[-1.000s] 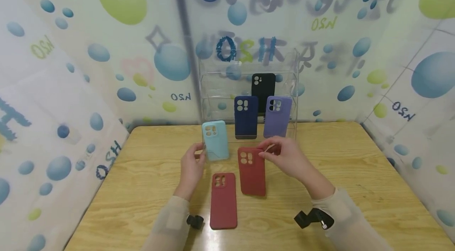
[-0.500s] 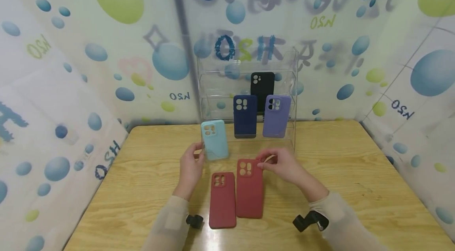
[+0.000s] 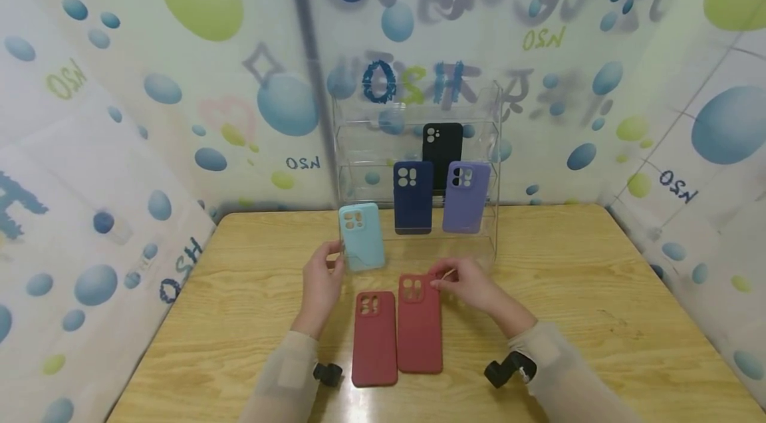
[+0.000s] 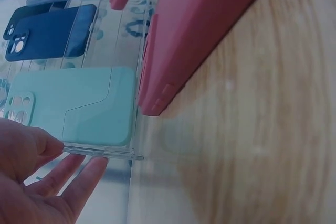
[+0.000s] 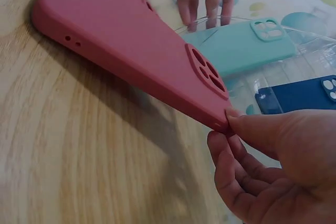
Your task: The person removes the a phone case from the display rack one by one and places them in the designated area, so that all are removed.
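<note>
My right hand (image 3: 475,288) pinches the upper right corner of a red phone case (image 3: 420,336) between thumb and fingers. In the right wrist view this case (image 5: 121,40) is tilted, its camera end raised off the wood. A second red phone case (image 3: 375,346) lies close on its left. With thumb and fingertips, my left hand (image 3: 320,286) grips the left side edge of a clear display stand (image 4: 105,153). Beside that hand, a mint phone case (image 3: 362,237) leans in the stand's lowest tier.
Higher in the stand are a navy phone case (image 3: 413,197), a purple phone case (image 3: 469,203) and a black phone case (image 3: 441,147), partly hidden behind them. The stand is on a wooden table (image 3: 574,277), against a patterned wall (image 3: 239,64).
My right hand has moved down toward me with the red phone case, bringing it beside the other red one. My left hand stays on the stand.
</note>
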